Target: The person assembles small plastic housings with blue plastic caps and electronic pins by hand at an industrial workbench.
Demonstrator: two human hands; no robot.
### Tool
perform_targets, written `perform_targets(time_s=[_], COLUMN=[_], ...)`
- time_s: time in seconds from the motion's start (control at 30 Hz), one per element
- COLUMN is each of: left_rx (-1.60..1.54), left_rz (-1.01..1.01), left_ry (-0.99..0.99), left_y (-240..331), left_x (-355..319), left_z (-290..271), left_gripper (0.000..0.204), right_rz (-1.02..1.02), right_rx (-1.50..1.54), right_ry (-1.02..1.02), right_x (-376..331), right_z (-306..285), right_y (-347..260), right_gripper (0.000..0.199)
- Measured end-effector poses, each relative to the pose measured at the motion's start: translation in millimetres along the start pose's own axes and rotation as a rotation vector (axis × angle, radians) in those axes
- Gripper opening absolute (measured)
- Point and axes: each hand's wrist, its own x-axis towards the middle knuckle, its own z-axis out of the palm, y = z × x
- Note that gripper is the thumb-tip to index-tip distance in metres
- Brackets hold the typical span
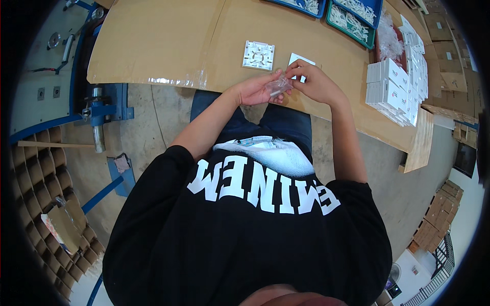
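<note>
Over the near edge of the table, a small clear plastic bag [276, 86] lies across the fingers of my left hand [255, 91], which is palm up and curled round it. Something small and whitish shows through the plastic, too blurred to name. My right hand [319, 85] pinches the bag's upper right end between thumb and fingers. Just beyond my hands, a white square plastic housing [259, 55] lies flat with its moulded inside facing up. A flat white square piece [295, 57] sits behind my right fingers, which partly cover it.
Cardboard [168, 46] covers the table. At the far side stand blue trays [320, 11] and a green tray [352, 34] of small white parts. Stacked white boxes [390, 84] stand at right beside clear plastic bags [390, 41]. Blue-framed machinery [97, 109] is at left.
</note>
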Motion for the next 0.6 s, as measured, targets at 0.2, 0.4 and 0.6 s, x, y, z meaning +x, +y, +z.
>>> perform_targets(time_s=[0.2,0.4,0.6], left_rx=[-0.062,-0.037,-0.033], left_rz=[0.030,0.077,0.034], left_ry=[0.009,-0.065,-0.049], left_y=[-1.5,-5.0,-2.4], left_x=[-0.6,1.6,-0.5], left_z=[-5.8,-8.9,-10.0], left_gripper=[0.046,0.041,0.049], right_rz=[0.110,0.095,0.047], right_rx=[0.275,0.206,0.410], right_ry=[-0.025,-0.055,0.039], right_x=[1.6,4.4,3.7], right_z=[9.9,26.5,40.5], right_y=[-2.4,-1.7,0.3], right_gripper=[0.033,0.046,0.050])
